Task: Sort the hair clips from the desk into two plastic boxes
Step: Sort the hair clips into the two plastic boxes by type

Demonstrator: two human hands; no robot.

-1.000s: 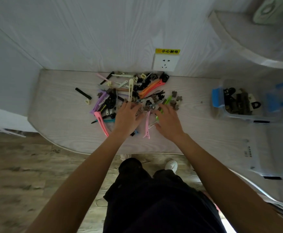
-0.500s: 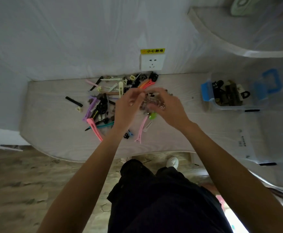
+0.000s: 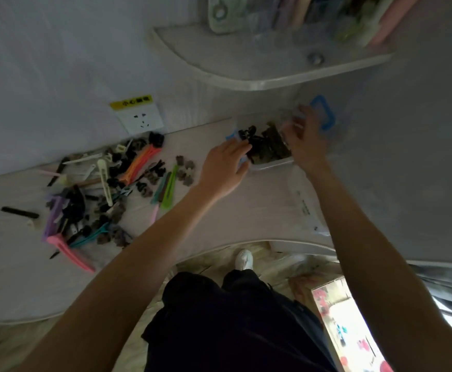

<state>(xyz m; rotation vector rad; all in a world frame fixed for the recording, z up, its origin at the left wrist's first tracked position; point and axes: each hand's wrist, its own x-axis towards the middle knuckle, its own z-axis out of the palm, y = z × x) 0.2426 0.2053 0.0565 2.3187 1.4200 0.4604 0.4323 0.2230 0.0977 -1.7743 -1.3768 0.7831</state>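
I'm seeing a pale wood-grain desk, a clear plastic box with blue latches holding dark clips, and a pile of hair clips showing pink, orange, green, purple, teal, white and black. A yellow label is topping the white socket.

A loose heap of hair clips, long pink, purple, orange, green and cream ones mixed with small dark claws, lies at the worktop's left, well apart from the clear plastic box with blue latches holding dark clips at the right.
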